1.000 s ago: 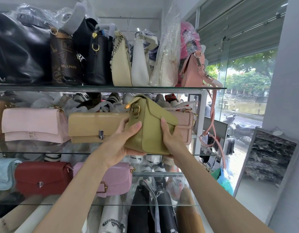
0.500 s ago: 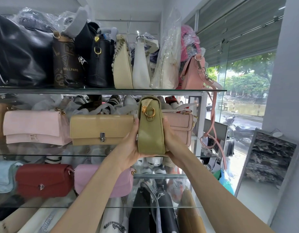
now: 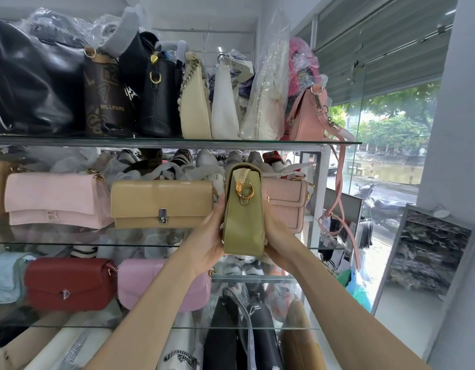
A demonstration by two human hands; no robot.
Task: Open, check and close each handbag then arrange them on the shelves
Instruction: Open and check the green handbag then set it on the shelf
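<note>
An olive-green handbag (image 3: pixel 243 217) with a gold ring clasp is held upright, its narrow end facing me, at the level of the second glass shelf (image 3: pixel 156 244). My left hand (image 3: pixel 208 241) grips its left side and my right hand (image 3: pixel 277 236) grips its right side. The bag sits in the gap between a beige flap bag (image 3: pixel 161 204) on its left and a pale pink quilted bag (image 3: pixel 285 204) on its right. Its flap is closed. My fingers behind the bag are hidden.
The top shelf (image 3: pixel 177 142) is packed with black, brown, cream and white bags, and a salmon bag (image 3: pixel 308 116) whose strap hangs down the right side. Lower shelves hold a red bag (image 3: pixel 68 284) and a pink bag (image 3: pixel 151 284). A glass wall stands on the right.
The green bag has turned from angled to end-on and moved up and forward into the gap between the beige and pink bags. Both hands stayed on its sides.
</note>
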